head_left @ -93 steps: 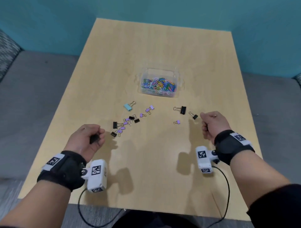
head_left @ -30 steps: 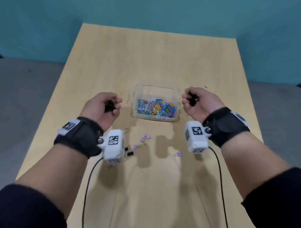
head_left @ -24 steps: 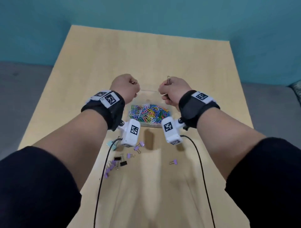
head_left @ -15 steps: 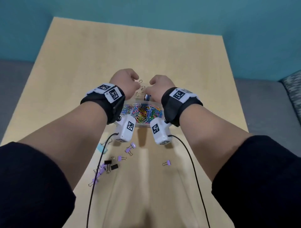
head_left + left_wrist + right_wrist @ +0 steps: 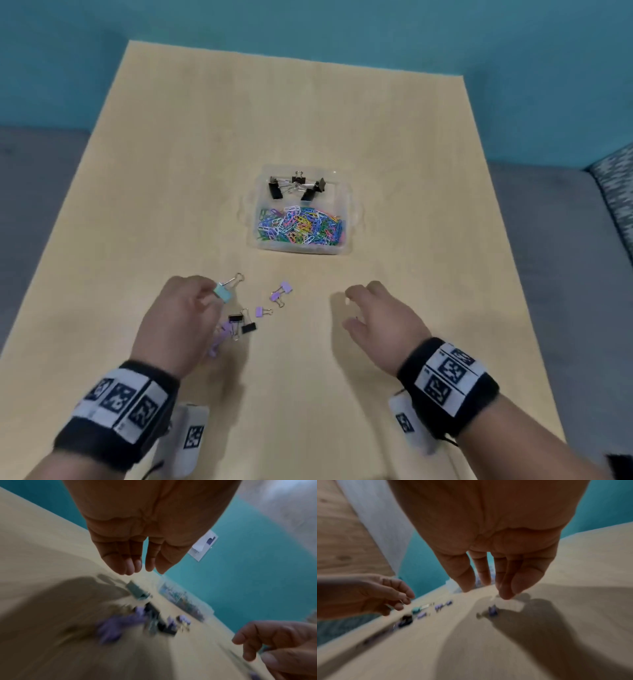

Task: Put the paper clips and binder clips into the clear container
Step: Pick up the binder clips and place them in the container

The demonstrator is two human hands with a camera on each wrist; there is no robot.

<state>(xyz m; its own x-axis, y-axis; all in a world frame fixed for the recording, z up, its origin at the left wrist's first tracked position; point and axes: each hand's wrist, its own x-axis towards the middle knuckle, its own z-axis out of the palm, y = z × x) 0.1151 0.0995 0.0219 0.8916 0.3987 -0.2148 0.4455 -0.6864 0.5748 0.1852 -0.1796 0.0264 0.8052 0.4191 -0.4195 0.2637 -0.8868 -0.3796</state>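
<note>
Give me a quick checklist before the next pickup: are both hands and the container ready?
1. Left hand empty: ok, fingers relaxed above the teal binder clip, not touching it.
2. Right hand empty: ok, open over a lone purple binder clip.
3. Clear container open and upright: ok, black binder clips and paper clips inside.
4. Table cleared: not ok, small black and purple clips lie loose.
5. Count of purple clips under the left hand: cannot tell, partly hidden.

Binder clips [image 5: 296, 187] are lying behind the paper clips [image 5: 300, 226] in the clear container [image 5: 352, 205], which is sitting on the table [image 5: 308, 102]; loose binder clips [image 5: 263, 311] are lying before it.
</note>
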